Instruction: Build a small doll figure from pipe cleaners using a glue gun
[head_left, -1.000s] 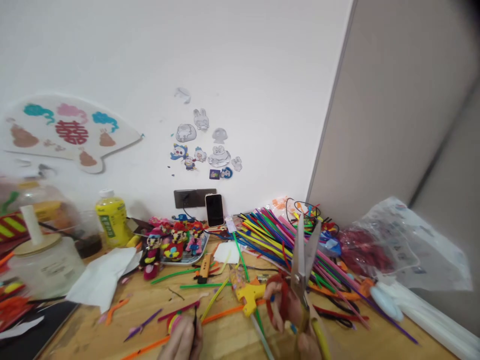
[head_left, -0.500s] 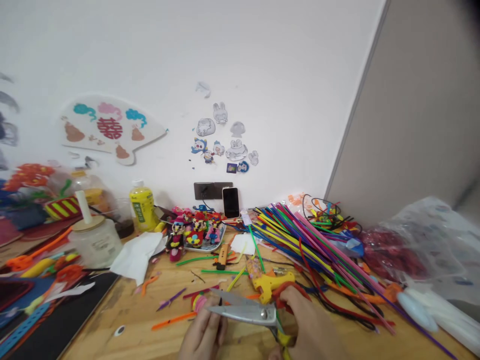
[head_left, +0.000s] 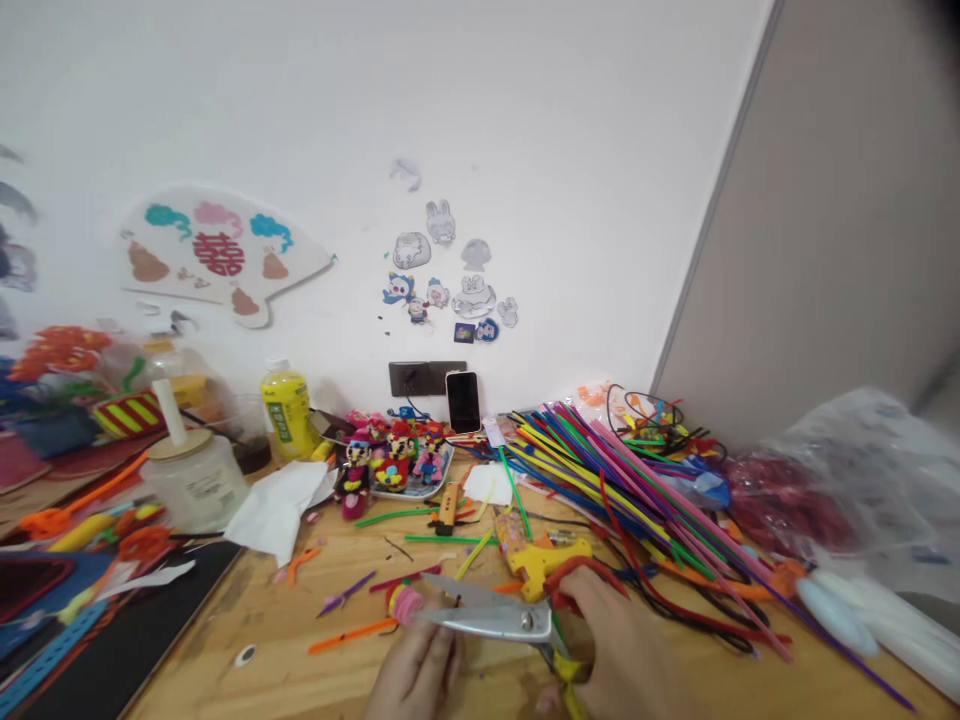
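Note:
My right hand [head_left: 611,640] is closed around the handles of a pair of scissors [head_left: 517,622], one handle red and one yellow. The silver blades point left and stand apart. My left hand [head_left: 424,665] is closed, its fingertips at a small pink coil of pipe cleaner [head_left: 407,602] with a yellow-green end, apparently pinched there. The scissor tips lie over these fingers, and a small dark tip shows between the blades. Just beyond the scissors lies a yellow glue gun [head_left: 551,565].
Bundled pipe cleaners [head_left: 615,480] spread over the right back. Small dolls [head_left: 397,460] stand on a tray near a phone [head_left: 463,402] leaning on the wall. A yellow bottle [head_left: 289,410], a glass jar [head_left: 195,485] and a white tissue [head_left: 277,505] are at left. A googly eye [head_left: 244,655] lies in front.
My left hand has shifted slightly right and down, and more of the pink coil shows. The scissors remain nearly in place with their blades apart.

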